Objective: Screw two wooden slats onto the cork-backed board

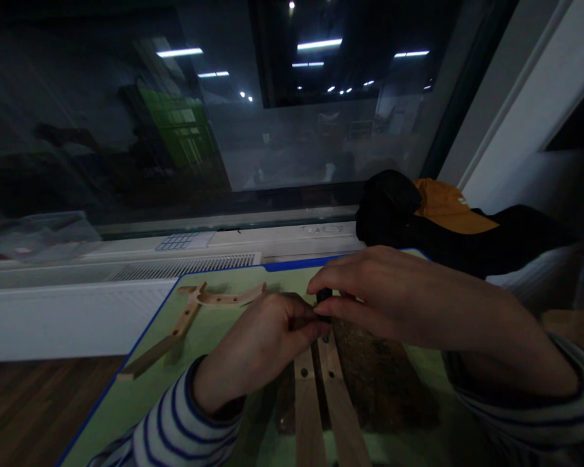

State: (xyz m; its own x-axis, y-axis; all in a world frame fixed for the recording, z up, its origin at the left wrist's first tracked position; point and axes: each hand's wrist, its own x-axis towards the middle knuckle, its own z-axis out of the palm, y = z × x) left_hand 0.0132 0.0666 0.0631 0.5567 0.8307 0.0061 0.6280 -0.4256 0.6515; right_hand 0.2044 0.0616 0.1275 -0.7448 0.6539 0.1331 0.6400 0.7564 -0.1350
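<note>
My right hand (374,292) pinches a short black-handled tool (324,299) upright between thumb and fingers. Its narrow metallic tip points down at one of two pale wooden strips (343,415). From the left, my left hand (263,344) reaches in with its fingertips pressed together beside the tool's lower end; what they grip is hidden. The other wooden strip (309,412) runs alongside, and both have dark holes. Under them lies a rough brown block (384,383). A curved wooden piece (224,299) and a straight wooden arm (150,357) lie farther left.
The light green tabletop (111,415) has a blue edge and stands against a white radiator (78,318) and windowsill (282,243). At the right, an orange cap (450,204) rests on dark fabric (467,250). A clear plastic container (43,233) sits far left by the dark window.
</note>
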